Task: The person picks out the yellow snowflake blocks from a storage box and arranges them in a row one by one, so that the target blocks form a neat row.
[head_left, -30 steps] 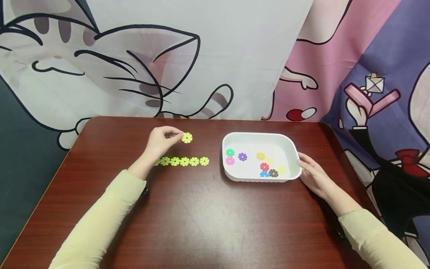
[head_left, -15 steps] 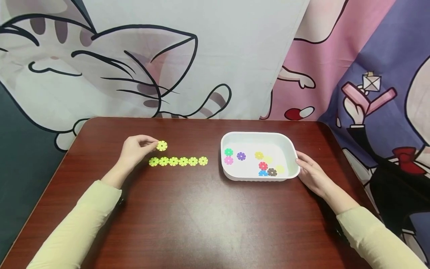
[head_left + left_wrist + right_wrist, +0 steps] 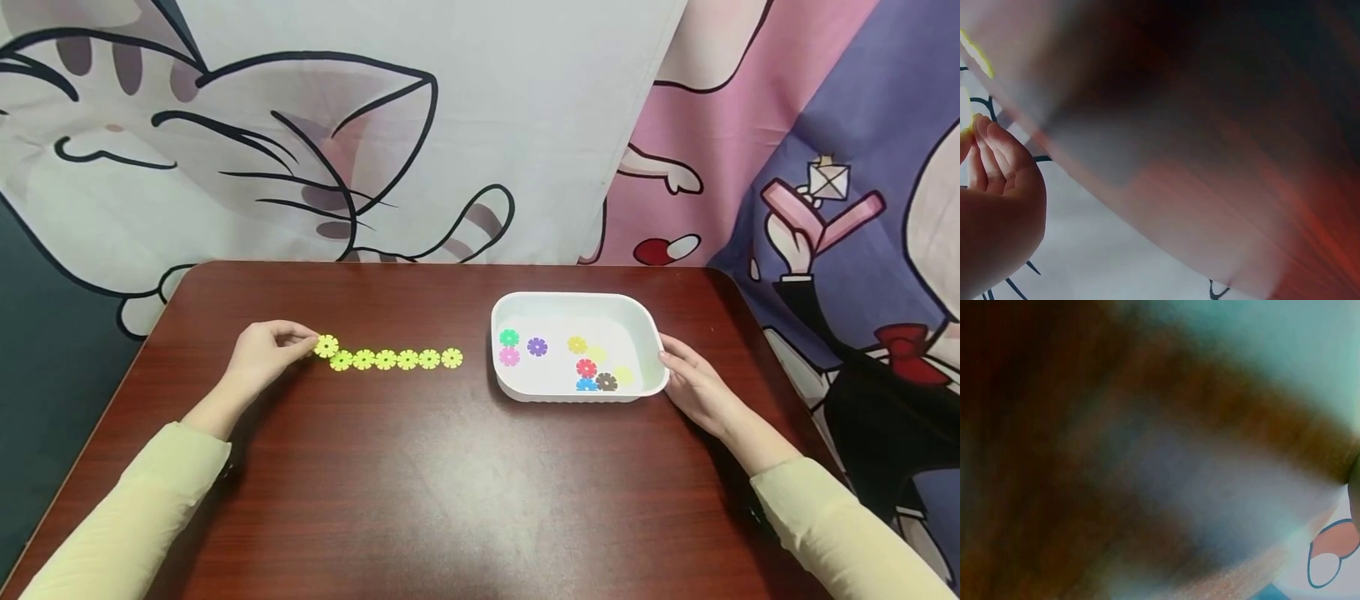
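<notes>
With thumb and fingertips, my left hand pinches a yellow flower-shaped disc at the left end of a straight row of yellow flower discs. The held disc overlaps the leftmost one in the head view. In the left wrist view, the curled fingers show at the left edge beside a sliver of yellow. At the right end of a white plastic tray, my right hand grips the rim. The right wrist view is mostly dark blur.
Inside the tray lie loose flower discs: green, pink, purple, red, blue, dark brown and some yellow. The brown table ends at a cartoon-printed curtain behind.
My left hand has carried the yellow flower disc leftward and down, from above the row to its left end. The right hand stays on the tray's rim.
</notes>
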### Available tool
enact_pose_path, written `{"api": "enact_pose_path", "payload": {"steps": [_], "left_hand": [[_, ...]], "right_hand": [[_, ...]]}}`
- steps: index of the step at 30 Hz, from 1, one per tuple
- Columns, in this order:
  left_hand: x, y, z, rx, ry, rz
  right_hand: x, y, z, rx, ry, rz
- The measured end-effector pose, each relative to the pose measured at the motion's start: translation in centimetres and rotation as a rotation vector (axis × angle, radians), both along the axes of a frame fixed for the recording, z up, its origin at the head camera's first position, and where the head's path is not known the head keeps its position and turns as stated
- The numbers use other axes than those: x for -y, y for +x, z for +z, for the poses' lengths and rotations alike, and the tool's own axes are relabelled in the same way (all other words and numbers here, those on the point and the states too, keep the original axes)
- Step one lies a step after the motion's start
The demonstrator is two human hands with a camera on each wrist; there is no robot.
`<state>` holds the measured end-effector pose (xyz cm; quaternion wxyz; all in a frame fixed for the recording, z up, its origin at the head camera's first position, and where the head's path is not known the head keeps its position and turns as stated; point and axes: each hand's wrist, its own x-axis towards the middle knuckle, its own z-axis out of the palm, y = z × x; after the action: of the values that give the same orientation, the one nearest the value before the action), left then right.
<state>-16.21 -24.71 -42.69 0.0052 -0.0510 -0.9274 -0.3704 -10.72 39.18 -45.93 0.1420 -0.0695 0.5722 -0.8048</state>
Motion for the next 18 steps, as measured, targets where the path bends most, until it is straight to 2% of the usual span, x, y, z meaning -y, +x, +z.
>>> {"api": "enact_pose_path", "payload": {"steps": [9,13,18], "left_hand": [[1.7,0.2,-0.9,0.083,-0.069,-0.035],[2.0,0.1,-1.4,0.074,-0.114,-0.057],[2.1,0.0,-1.6,0.051,-0.12,-0.055]], "right_hand": [[-0.1,-0.2,-0.1,-0.012,-0.03,0.011],[-0.1,-0.2,-0.1,-0.01,-0.035,0.007],[-0.1,0.0,-0.1,-0.002,-0.025,0.001]]}}
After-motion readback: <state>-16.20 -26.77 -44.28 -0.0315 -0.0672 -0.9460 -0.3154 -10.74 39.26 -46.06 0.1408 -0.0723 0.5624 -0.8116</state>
